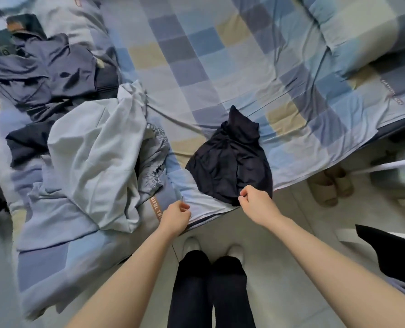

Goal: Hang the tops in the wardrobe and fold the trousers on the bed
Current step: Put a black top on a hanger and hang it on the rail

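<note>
Our right hand has its grip curled, fingertips pinching the near hem of the dark trousers. Our left hand is curled too, thumb & fingers pinched at the sheet edge; it may hold a thin bit of fabric, can't tell for sure. It's just left of the trousers, not touching them.

Trousers lie bunched on the bed at its near edge, hem overhanging slightly. Beyond them the checked sheet lies bare up to the pillow at far right. To the left, a pale top sits crumpled, w/ a navy pile behind it, well apart from the trousers.

Writing: orange letters on a tape by our left wrist, partly hidden, reads approx "BIFUL T…"; a similar strip at far right is too small to read.
</note>
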`<state>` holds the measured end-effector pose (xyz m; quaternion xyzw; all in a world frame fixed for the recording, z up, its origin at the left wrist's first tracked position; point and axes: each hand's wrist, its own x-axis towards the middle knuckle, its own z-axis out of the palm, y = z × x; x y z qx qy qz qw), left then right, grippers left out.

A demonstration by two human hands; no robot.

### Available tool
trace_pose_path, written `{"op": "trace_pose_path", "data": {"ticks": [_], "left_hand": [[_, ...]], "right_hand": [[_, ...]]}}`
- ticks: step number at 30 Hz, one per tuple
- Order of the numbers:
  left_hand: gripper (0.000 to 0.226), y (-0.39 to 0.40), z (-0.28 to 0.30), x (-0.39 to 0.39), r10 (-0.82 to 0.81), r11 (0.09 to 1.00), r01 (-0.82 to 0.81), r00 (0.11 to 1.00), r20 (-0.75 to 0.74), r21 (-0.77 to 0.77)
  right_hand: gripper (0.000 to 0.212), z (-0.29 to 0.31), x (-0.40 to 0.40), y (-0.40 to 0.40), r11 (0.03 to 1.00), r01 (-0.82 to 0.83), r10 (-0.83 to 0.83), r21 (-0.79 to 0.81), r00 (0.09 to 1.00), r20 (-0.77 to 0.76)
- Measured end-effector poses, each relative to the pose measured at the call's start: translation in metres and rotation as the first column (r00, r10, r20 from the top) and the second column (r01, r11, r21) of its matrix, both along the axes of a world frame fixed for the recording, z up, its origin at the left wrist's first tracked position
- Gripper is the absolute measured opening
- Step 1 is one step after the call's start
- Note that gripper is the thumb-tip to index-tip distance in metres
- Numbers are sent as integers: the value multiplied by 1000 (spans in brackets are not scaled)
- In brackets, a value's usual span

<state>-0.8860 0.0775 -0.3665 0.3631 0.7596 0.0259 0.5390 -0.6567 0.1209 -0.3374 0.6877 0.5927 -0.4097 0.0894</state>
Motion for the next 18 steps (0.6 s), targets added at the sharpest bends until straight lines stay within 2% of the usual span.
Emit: {"op": "trace_pose_path", "data": {"ticks": [3, 7, 9, 10, 12, 13, 16, 18], "left_hand": [[21, 20, -59, -2, 77, 995, -73, 995, 67, -66], [24, 40, -134, 3, 128, 985, -115, 987, 98, -132], [29, 51, -163, 8, 133, 984, -121, 988, 79, -134], [32, 58, -176, 12, 134, 983, -124, 988, 70, -132], [42, 67, -206, 21, 146, 982, -138, 988, 57, -127], [48, 70, -217, 25, 157, 981, -149, 986, 52, -124], [63, 81, -244, 37, 266, 958, -260, 963, 36, -117], [63, 86, -256, 43, 434, 896, -425, 900, 42, -129]], "right_hand": [[24, -65, -11, 16, 999, -49, 49, -22, 999, 9], [31, -151, -20, 22, 982, -180, 186, -57, 975, 124], [37, -184, -19, 24, 945, -319, 326, -68, 911, 254], [39, -199, -16, 25, 913, -399, 401, -79, 850, 342], [44, -229, -6, 27, 873, -479, 460, -91, 746, 481], [45, -241, -1, 27, 870, -487, 454, -76, 731, 509], [39, -267, 11, 32, 881, -471, 403, 33, 786, 468], [22, -270, 19, 42, 872, -484, 418, 74, 815, 402]]}}
